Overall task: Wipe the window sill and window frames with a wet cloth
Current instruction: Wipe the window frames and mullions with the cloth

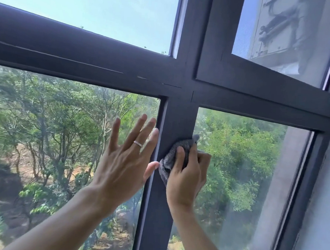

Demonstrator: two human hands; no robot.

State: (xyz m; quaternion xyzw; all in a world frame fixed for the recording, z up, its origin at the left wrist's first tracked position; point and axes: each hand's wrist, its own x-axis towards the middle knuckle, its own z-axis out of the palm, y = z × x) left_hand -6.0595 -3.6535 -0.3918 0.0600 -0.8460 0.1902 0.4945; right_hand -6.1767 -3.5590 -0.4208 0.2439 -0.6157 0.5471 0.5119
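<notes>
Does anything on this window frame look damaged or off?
Yes. The horizontal bar carries a long pale scratch or gap line, broken near the crossing with the upright bar. The lower panes look hazy.

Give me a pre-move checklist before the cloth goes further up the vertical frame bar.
1. Cloth held firmly: ok, the right hand grips the grey cloth.
2. Cloth in contact with the vertical frame bar: ok, it is pressed against the bar.
3. Left hand steady: ok, its fingers are spread flat by the lower left pane, thumb at the bar's edge.
4. Path upward free: ok, nothing on the bar up to the horizontal crossbar.
5. Cloth wet enough: cannot tell.
6. Sill wiped: cannot tell, out of view.
</notes>
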